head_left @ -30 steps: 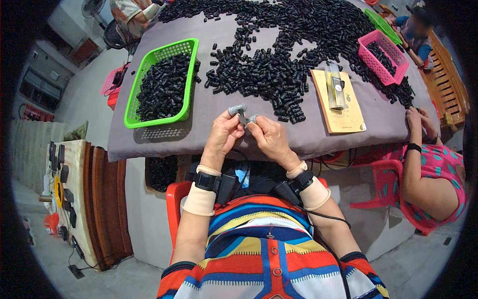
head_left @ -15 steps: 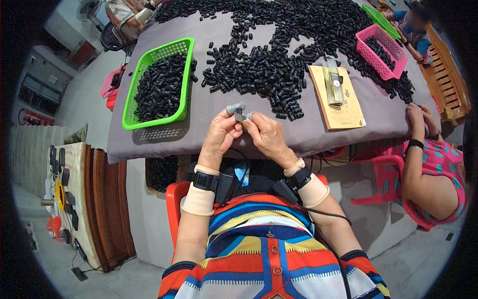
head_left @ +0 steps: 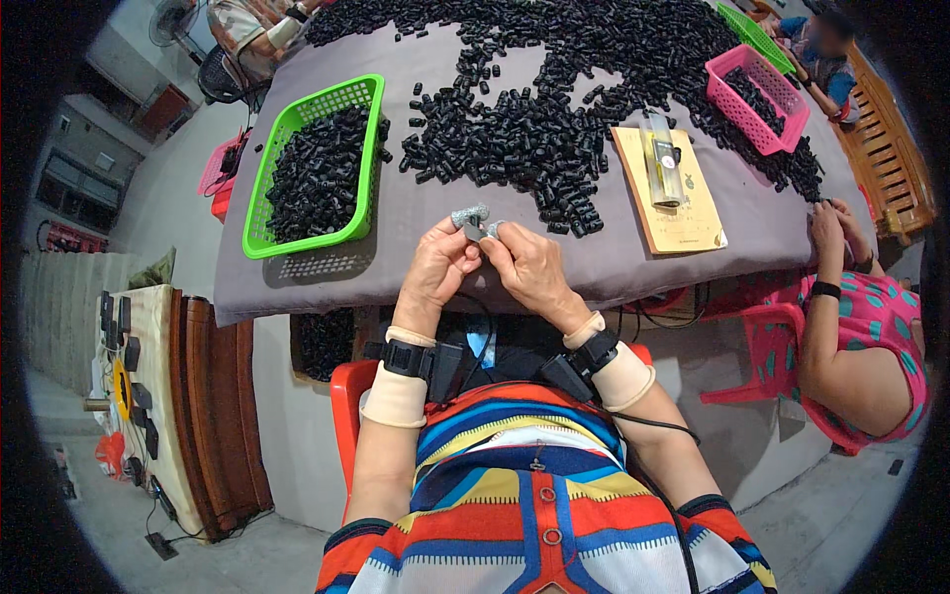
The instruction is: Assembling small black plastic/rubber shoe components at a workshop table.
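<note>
My left hand and my right hand meet just past the table's near edge, both with fingers closed in a pinch. Between the fingertips shows a small flat grey piece, which my left fingers appear to grip. Whatever my right fingertips pinch beside it is too small and covered to make out. Grey wrappings cover fingertips on both hands. Beyond them lies a heap of small black cylindrical parts. To the left of my hands, a green plastic basket holds many more such parts.
A grey cloth covers the table. On the right lie a tan booklet with a clear plastic case on it, and a pink basket. A person in pink sits close at right; others work at the far corners.
The flat grey piece between my fingertips has tilted and shifted slightly downward. My hands stay in almost the same place.
</note>
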The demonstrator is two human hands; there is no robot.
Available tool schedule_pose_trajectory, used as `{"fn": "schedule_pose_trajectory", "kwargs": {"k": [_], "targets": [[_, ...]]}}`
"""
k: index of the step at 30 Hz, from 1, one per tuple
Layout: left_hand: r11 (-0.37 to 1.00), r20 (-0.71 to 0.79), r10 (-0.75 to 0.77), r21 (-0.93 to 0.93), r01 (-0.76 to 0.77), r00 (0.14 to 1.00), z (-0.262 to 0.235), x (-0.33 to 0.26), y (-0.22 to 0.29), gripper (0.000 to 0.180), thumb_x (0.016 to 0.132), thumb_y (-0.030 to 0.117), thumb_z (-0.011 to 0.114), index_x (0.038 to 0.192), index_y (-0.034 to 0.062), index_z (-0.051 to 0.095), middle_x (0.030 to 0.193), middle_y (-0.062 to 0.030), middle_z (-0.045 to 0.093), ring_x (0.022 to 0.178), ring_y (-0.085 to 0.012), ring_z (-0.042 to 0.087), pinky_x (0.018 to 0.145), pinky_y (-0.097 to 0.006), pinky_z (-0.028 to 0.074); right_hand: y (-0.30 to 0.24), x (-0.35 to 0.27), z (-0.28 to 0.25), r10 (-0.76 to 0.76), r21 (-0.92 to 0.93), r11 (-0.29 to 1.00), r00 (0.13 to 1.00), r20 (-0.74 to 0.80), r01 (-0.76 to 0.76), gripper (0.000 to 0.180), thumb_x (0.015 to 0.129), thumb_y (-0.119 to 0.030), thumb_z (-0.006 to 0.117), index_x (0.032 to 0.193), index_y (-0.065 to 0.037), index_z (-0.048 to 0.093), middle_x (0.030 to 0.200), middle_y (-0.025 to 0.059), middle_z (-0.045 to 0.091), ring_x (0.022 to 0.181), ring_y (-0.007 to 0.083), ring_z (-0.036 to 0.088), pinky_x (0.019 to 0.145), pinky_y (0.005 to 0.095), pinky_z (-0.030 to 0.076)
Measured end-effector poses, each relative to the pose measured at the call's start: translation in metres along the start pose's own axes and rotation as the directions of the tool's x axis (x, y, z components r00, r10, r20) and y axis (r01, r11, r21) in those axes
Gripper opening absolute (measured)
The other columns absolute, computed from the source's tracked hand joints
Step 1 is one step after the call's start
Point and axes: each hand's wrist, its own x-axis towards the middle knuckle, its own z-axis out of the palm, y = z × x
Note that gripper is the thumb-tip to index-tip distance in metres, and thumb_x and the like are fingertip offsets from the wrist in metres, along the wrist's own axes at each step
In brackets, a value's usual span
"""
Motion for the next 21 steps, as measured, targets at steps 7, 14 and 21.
{"fn": "schedule_pose_trajectory", "kwargs": {"k": [7, 14, 21], "targets": [[1.000, 0.020, -0.009, -0.003, 0.009, 1.000, -0.0008, 0.0009, 0.0005, 0.018, 0.088, 0.003, 0.050, 0.104, 0.0011, 0.057, 0.084, -0.0047, 0.059, 0.061, -0.0084, 0.050, 0.051, -0.020, 0.041, 0.0003, 0.0002, 0.0008, -0.010, -0.020, 1.000, 1.000, -0.001, 0.010, 0.019, 0.084, -0.021, 0.057, 0.074, -0.006, 0.051, 0.066, 0.0113, 0.053, 0.056, 0.0330, 0.054, 0.047, 0.0408, 0.040], [1.000, 0.032, -0.011, -0.002, 0.011, 0.999, -0.0051, 0.0025, -0.0008, 0.016, 0.088, 0.003, 0.050, 0.101, 0.0004, 0.057, 0.083, -0.0047, 0.059, 0.060, -0.0084, 0.051, 0.050, -0.020, 0.041, -0.0032, 0.0009, 0.0010, 0.008, -0.015, 1.000, 1.000, 0.017, -0.007, 0.018, 0.084, -0.017, 0.056, 0.074, -0.003, 0.051, 0.066, 0.0131, 0.052, 0.058, 0.0328, 0.053, 0.049, 0.0391, 0.040], [1.000, 0.035, -0.021, -0.019, 0.022, 0.999, -0.0050, 0.0027, 0.0001, 0.014, 0.087, 0.003, 0.050, 0.100, 0.0006, 0.057, 0.082, -0.0044, 0.060, 0.060, -0.0081, 0.051, 0.050, -0.021, 0.041, -0.0004, 0.0008, 0.0044, -0.014, -0.044, 0.999, 1.000, 0.003, 0.014, 0.020, 0.084, -0.023, 0.056, 0.074, -0.006, 0.051, 0.067, 0.0110, 0.054, 0.056, 0.0327, 0.055, 0.047, 0.0406, 0.041]]}}
